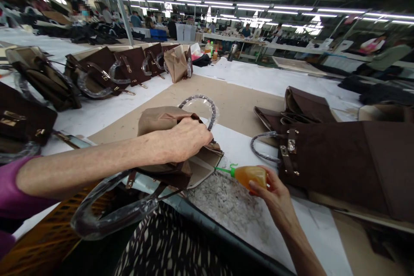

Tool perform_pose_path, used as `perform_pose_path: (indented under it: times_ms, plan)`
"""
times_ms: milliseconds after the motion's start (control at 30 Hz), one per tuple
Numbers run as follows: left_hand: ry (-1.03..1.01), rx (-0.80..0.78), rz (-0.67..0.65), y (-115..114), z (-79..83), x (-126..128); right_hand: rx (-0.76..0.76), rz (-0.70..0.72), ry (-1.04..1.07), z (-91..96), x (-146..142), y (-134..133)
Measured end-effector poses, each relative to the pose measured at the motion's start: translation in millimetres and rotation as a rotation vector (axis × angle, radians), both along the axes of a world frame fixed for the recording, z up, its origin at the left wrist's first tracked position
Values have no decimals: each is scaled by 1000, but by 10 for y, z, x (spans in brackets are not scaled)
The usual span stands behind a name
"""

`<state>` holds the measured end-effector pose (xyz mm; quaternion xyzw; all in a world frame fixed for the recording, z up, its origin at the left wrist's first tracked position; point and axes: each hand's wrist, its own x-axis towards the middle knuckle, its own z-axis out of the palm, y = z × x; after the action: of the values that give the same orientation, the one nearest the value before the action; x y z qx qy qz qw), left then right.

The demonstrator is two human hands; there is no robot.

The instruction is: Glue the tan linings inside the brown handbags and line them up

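Observation:
A brown handbag (161, 127) with a tan lining lies on its side at the table's near edge, its plastic-wrapped handles sticking out. My left hand (190, 138) is closed on the bag's upper edge; its fingertips are hidden behind the hand. In my right hand (271, 187) is a squeeze bottle (247, 175) of amber liquid, probably glue, held sideways. Its thin green nozzle points left, and the tip is at the bag's open flap, though I cannot tell whether it touches. Below the nozzle the table surface is stained and marked.
Several brown handbags (97, 69) stand in a row at the back left. More brown bags (336, 155) lie at the right. Bottles (208, 46) and a dark flask (233, 51) stand at the back. A yellow crate (61, 228) sits below the table's edge, lower left.

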<state>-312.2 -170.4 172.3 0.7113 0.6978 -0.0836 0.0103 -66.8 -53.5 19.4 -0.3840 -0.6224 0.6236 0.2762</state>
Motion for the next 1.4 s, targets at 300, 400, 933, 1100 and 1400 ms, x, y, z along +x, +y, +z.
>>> perform_pose_path:
  times_ms: [300, 400, 933, 1100, 1400]
  plan:
    - [66, -7, -59, -115, -175, 5, -118, -19, -30, -12, 43, -13]
    - [72, 37, -80, -139, -218, -12, -123, -20, -39, -6, 28, -42]
    - [63, 5, -66, -152, -167, 25, -151, 26, -42, 154, 3, -159]
    - [45, -36, -40, -151, -114, 55, -137, 123, -47, 218, 50, -174]
    - [62, 51, -88, -176, -239, 0, -185, 154, 26, 405, 58, -364]
